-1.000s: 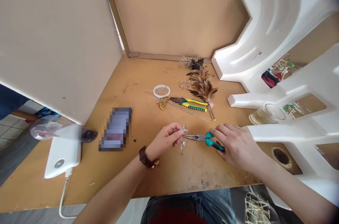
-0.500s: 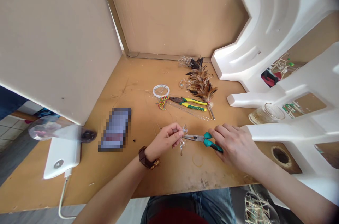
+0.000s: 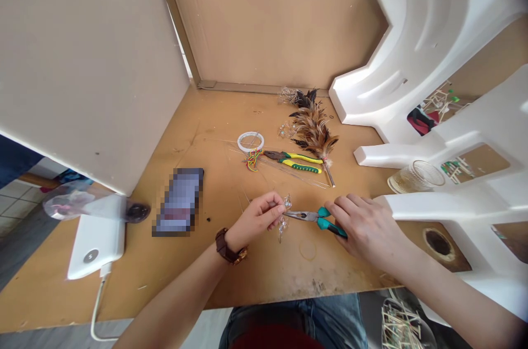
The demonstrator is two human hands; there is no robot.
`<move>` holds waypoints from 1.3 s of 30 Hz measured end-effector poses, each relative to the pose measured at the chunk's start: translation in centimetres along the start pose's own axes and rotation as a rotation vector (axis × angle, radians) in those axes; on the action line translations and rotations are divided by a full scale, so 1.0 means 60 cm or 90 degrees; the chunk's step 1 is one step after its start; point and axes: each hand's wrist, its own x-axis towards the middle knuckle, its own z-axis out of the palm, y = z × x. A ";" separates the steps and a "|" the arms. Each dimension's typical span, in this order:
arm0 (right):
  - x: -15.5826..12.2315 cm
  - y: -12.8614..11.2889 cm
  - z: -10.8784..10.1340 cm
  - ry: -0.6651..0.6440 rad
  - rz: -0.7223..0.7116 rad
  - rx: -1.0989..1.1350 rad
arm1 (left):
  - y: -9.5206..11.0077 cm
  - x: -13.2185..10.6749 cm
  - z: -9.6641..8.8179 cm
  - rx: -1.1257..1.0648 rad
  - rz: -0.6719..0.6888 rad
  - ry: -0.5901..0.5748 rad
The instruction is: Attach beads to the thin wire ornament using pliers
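Note:
My left hand [image 3: 266, 211] pinches a small piece of bent silvery wire with clear beads [image 3: 282, 223], which sticks out above and below the fingertips. My right hand [image 3: 361, 225] is wrapped round the teal-and-black handles of long-nose pliers [image 3: 303, 216]. The jaws point left and their tips meet the wirework right at my left fingertips. Whether the tips grip the wire is too small to tell. Beyond the hands lie combination pliers [image 3: 292, 161] with yellow and green handles, beside a white ring [image 3: 251, 142] and a bundle of multicoloured threads [image 3: 253, 160].
A brown feather bunch [image 3: 313, 129] lies at the back, near beaded wire [image 3: 287, 129] and tangled wire [image 3: 289, 95]. At left are a phone [image 3: 179, 200] and a white power bank [image 3: 97, 247] with a cable. A white moulded frame [image 3: 363, 96] and a glass [image 3: 416, 177] stand right.
The lower end of the beaded wire has shifted slightly left. Both hands and the pliers hold nearly the same position.

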 end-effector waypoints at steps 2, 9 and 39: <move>-0.001 0.000 0.001 0.000 0.005 0.008 | 0.001 0.000 0.000 0.002 0.000 -0.001; -0.004 -0.001 0.007 -0.029 0.023 0.047 | 0.003 0.000 0.000 -0.001 -0.001 0.000; -0.031 -0.053 0.096 0.039 0.286 0.493 | -0.010 0.008 0.001 -0.226 0.020 0.075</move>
